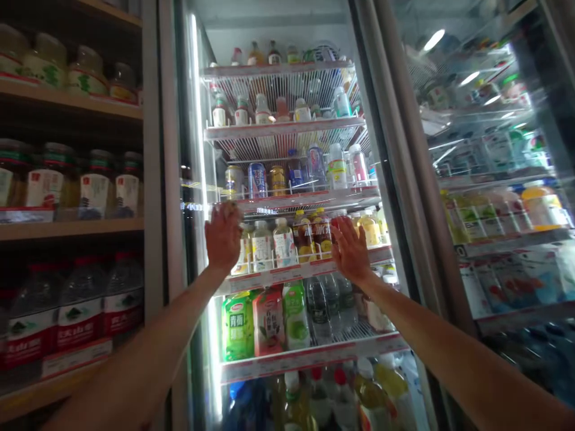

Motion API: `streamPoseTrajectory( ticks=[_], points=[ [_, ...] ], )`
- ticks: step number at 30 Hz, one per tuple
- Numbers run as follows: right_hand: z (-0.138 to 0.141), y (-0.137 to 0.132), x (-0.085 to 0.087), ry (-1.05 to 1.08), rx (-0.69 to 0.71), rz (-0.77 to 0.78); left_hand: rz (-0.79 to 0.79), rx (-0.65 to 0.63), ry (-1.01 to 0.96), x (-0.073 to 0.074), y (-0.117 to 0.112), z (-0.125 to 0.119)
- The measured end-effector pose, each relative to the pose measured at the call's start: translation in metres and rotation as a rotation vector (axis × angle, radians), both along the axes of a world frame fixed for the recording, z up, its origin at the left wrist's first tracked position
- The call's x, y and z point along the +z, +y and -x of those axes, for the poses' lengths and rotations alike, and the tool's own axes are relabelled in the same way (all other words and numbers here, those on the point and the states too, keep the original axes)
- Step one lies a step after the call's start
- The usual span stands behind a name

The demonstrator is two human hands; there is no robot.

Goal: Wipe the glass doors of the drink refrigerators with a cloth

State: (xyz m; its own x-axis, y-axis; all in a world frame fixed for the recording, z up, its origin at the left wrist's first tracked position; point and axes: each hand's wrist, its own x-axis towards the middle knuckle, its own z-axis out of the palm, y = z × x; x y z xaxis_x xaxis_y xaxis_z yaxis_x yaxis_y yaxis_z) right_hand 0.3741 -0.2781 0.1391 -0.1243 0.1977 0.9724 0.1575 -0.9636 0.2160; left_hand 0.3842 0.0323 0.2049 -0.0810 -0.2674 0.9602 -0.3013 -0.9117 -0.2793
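Both my arms reach forward to a lit drinks fridge. My left hand (223, 235) is raised at the left side of the fridge, fingers stretched upward and holding nothing that I can see. Beside it stand white-labelled bottles (262, 245) on the middle shelf. My right hand (351, 248) is open, its fingers apart, in front of the right part of that same shelf. Dark-labelled tea bottles (320, 233) with yellow caps are just left of it. Whether either hand touches glass or a bottle, I cannot tell.
Cans (257, 179) and bottles line the shelf above. Green and red drink pouches (268, 321) stand below, beside clear bottles (318, 308). A wooden rack with jars (45, 182) is at left. Another fridge, holding cartons (498, 281), is at right behind a metal door frame (404, 137).
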Motion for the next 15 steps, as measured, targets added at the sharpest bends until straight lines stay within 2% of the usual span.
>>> streamPoseTrajectory(
  ticks=[2,4,5,6,8,9,10,11,14,15],
  points=[
    [0.000,0.000,0.000,-0.010,0.000,0.004,-0.365,-0.008,-0.020,-0.010,-0.013,0.000],
    [-0.001,0.000,0.000,-0.008,0.002,0.014,-0.721,-0.008,0.011,-0.012,-0.027,0.002],
    [-0.001,-0.001,0.000,-0.004,0.005,0.018,-0.750,0.001,0.033,-0.009,-0.034,0.003],
    [-0.002,-0.001,0.000,0.002,0.009,0.018,-0.646,0.014,0.045,-0.003,-0.039,0.003],
    [-0.002,-0.001,0.000,0.015,0.020,0.009,-0.199,0.035,0.029,0.010,-0.051,0.003],
    [-0.002,-0.001,0.000,0.021,0.027,0.006,-0.029,0.036,0.017,0.015,-0.057,0.003],
    [0.000,-0.001,0.000,0.026,0.033,0.006,0.025,0.029,0.005,0.018,-0.065,0.002],
    [0.001,-0.002,0.001,0.035,0.038,0.011,-0.052,0.015,-0.001,0.018,-0.073,0.001],
    [0.010,-0.011,0.004,0.060,0.052,0.054,-0.667,-0.045,0.014,0.017,-0.096,0.000],
    [0.014,-0.017,0.006,0.058,0.055,0.058,-0.733,-0.063,0.018,0.020,-0.103,0.000]
  ],
)
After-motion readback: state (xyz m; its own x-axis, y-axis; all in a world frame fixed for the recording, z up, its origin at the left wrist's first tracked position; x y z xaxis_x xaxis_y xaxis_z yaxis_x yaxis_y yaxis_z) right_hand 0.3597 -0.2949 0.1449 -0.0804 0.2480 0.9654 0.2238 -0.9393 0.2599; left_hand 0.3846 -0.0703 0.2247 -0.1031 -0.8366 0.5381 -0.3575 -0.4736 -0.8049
